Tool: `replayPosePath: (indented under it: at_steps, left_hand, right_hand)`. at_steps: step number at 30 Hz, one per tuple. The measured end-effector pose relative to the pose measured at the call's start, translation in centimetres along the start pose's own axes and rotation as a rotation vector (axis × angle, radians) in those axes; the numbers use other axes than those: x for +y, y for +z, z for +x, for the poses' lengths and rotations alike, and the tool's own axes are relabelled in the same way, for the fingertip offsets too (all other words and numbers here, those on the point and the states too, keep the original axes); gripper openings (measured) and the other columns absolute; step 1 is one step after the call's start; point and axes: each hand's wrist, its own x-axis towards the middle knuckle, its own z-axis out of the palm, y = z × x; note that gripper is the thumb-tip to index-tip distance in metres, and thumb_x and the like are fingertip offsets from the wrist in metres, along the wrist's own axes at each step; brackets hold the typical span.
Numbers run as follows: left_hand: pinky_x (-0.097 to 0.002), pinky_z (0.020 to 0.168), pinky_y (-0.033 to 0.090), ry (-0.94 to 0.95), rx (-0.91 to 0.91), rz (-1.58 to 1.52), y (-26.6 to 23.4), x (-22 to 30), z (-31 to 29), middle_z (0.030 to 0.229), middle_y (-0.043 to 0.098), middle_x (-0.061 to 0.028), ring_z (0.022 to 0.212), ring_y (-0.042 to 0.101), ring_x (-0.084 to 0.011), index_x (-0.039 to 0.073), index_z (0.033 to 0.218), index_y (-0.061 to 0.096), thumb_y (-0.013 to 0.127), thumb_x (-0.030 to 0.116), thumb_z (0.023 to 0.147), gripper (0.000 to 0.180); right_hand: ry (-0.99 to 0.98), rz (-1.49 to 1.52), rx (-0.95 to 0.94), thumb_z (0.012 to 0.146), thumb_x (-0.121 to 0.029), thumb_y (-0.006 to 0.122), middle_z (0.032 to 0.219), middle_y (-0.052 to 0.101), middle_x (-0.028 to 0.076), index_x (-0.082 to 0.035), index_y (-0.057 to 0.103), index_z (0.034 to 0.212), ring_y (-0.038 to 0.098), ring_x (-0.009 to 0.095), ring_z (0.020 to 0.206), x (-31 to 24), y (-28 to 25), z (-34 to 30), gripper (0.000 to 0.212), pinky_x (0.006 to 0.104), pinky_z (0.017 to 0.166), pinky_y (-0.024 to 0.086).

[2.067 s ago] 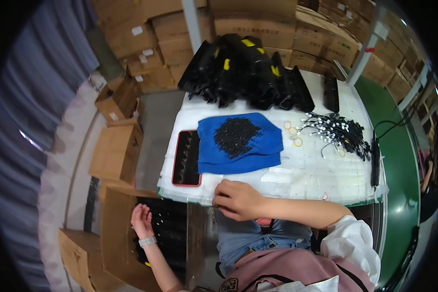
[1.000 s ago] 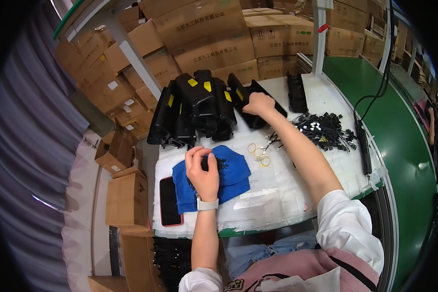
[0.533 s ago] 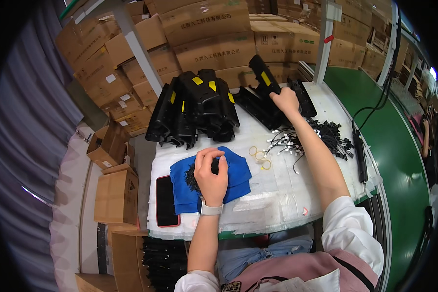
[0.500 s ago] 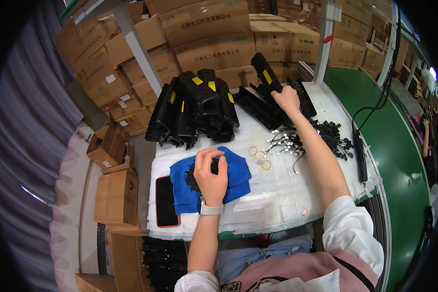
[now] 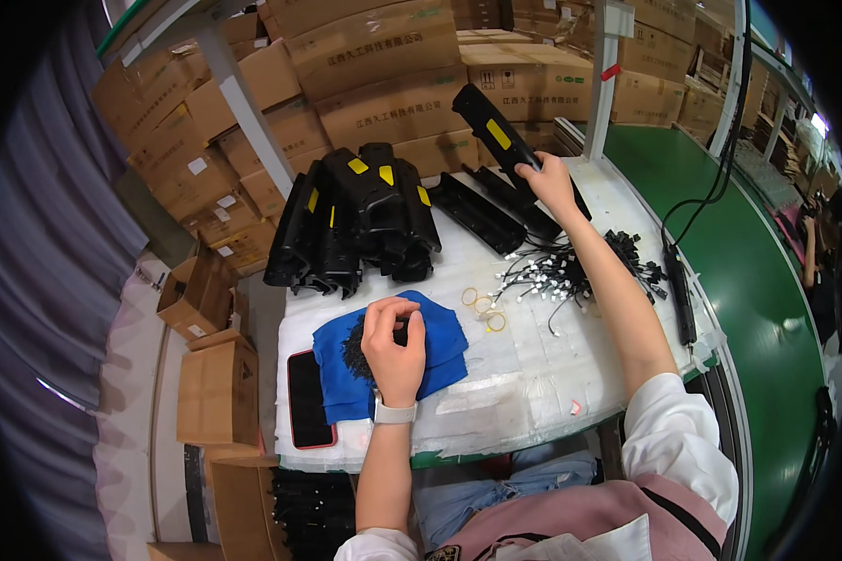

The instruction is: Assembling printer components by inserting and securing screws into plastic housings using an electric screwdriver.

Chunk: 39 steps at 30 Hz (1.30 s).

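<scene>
In my right hand (image 5: pixel 550 184) is a long black plastic housing (image 5: pixel 488 120) with a yellow label, gripped near its lower end and raised at a tilt above the back of the table. My left hand (image 5: pixel 393 351) hovers over or rests on a pile of tiny black parts (image 5: pixel 355 353) on a blue cloth (image 5: pixel 446 348). Its fingers are curled and the thumb bends round to meet them; what the fingertips pinch, if anything, is too small to make out. Other black housings (image 5: pixel 482 213) lie beneath the raised one, partly hidden by my right hand.
Stacked black housings (image 5: pixel 379 201) with yellow labels stand at the back left. Black cables with white connectors (image 5: pixel 543 271) lie under my right forearm, near several yellow rings (image 5: pixel 496 323). A phone (image 5: pixel 309 402) lies beside the cloth. A corded black tool (image 5: pixel 680 294) is at the right edge.
My right hand has lifted the black housing a little, up from the ones below it. The left hand stays over the pile, and the whole view has shifted slightly.
</scene>
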Motion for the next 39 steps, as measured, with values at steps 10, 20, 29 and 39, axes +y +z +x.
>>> replayPosePath:
  at_steps: [10,20,29,39]
  left_hand:
    - [-0.0286,0.067,0.048,-0.016,-0.045,-0.013,-0.1,0.1,-0.3,0.092,0.061,-0.0091,0.079,0.06,-0.0208,0.0,0.085,0.063,0.063,0.0,0.078,0.007]
    - [-0.0289,0.065,0.048,-0.018,-0.087,-0.011,0.0,0.0,-0.3,0.088,0.061,-0.0087,0.076,0.059,-0.0203,0.0,0.085,0.063,0.063,0.0,0.078,0.007]
    - [-0.0292,0.065,0.049,0.064,-0.086,0.092,0.2,0.2,-0.4,0.089,0.06,-0.0111,0.073,0.06,-0.0221,-0.001,0.088,0.062,0.061,-0.001,0.08,0.008]
    - [-0.0227,0.067,0.046,0.004,0.051,0.022,0.1,-0.8,-0.1,0.098,0.058,-0.0064,0.077,0.056,-0.0119,0.0,0.096,0.062,0.06,0.006,0.087,0.011]
  right_hand:
    - [-0.166,-0.82,-0.37,0.073,-0.017,0.064,0.112,0.06,0.018,-0.002,0.067,0.095,0.064,0.035,0.098,0.3,2.3,-3.1,0.027,0.0509,0.084,0.049]
    - [0.159,-0.702,-0.669,0.067,-0.023,0.07,0.122,0.056,0.017,-0.009,0.061,0.118,0.059,0.034,0.112,1.5,2.8,-1.4,0.053,0.0422,0.092,0.048]
    - [-0.323,-0.018,-0.293,0.064,-0.014,0.077,0.106,0.058,0.016,-0.004,0.058,0.101,0.059,0.034,0.094,1.2,-4.4,-4.5,0.043,0.0376,0.087,0.046]
    - [-0.628,-0.221,-0.812,0.067,-0.014,0.077,0.129,0.049,0.02,-0.004,0.056,0.088,0.047,0.038,0.12,1.0,-17.3,-16.8,0.031,0.0459,0.101,0.039]
